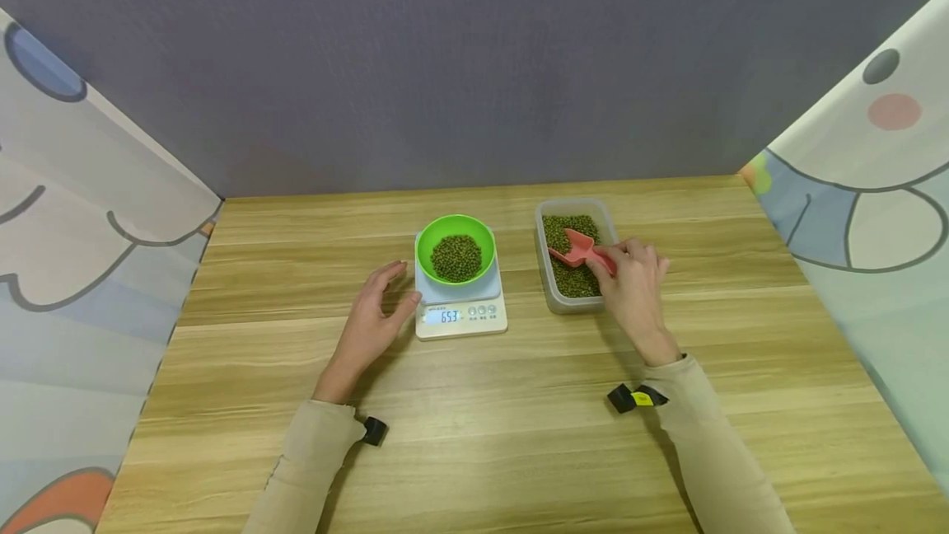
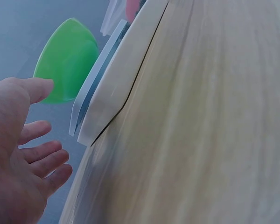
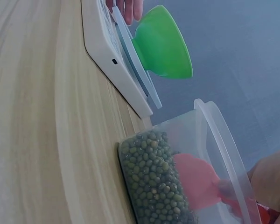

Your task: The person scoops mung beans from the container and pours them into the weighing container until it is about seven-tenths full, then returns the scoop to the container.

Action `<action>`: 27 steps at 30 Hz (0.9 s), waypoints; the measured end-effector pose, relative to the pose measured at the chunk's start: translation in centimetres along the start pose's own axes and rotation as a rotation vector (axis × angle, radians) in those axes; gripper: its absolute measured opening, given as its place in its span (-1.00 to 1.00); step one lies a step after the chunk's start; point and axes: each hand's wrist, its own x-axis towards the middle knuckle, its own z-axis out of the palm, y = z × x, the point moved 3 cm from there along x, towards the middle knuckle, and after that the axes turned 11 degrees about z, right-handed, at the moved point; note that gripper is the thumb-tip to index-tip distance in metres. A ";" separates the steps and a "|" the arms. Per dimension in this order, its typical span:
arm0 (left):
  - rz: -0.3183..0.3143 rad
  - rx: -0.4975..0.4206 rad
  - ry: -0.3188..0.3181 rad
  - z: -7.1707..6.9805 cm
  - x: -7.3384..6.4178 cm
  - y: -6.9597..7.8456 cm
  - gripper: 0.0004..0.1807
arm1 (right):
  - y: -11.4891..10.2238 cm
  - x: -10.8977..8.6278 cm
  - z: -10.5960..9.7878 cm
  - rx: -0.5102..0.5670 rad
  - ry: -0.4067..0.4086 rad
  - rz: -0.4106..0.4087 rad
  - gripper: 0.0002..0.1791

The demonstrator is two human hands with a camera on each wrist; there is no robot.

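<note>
My right hand (image 1: 630, 283) pinches the handle of a red scoop (image 1: 581, 247), whose bowl lies among green mung beans (image 1: 578, 279) in a clear plastic container (image 1: 550, 297). Through the container's wall the right wrist view shows the scoop (image 3: 196, 181) against the beans (image 3: 151, 179). A green bowl (image 1: 485, 245) holding mung beans (image 1: 456, 259) stands on a white kitchen scale (image 1: 463, 329) that reads about 653, any decimal point unclear. Beside the scale's left edge, my left hand (image 1: 373, 311) is spread with relaxed fingers, holding nothing; the left wrist view shows it near the bowl (image 2: 70, 60).
Everything stands on a wood-grain table (image 1: 474, 427). A dark grey panel (image 1: 474, 64) rises behind the table's far edge. Cartoon-printed cloths (image 1: 89, 287) hang at both sides. The container is to the right of the scale with a gap between them.
</note>
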 end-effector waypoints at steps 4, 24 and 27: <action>-0.004 -0.005 -0.001 0.0 0.0 0.0 -0.33 | 0.1 -0.2 0.0 0.009 0.003 0.007 -0.75; -0.010 -0.003 -0.010 0.0 0.0 0.1 -0.32 | 0.4 -0.4 -0.1 0.062 0.025 0.025 -0.76; -0.013 -0.005 -0.013 0.0 0.1 0.1 -0.32 | 0.4 -0.4 -0.2 0.063 0.031 0.023 -0.76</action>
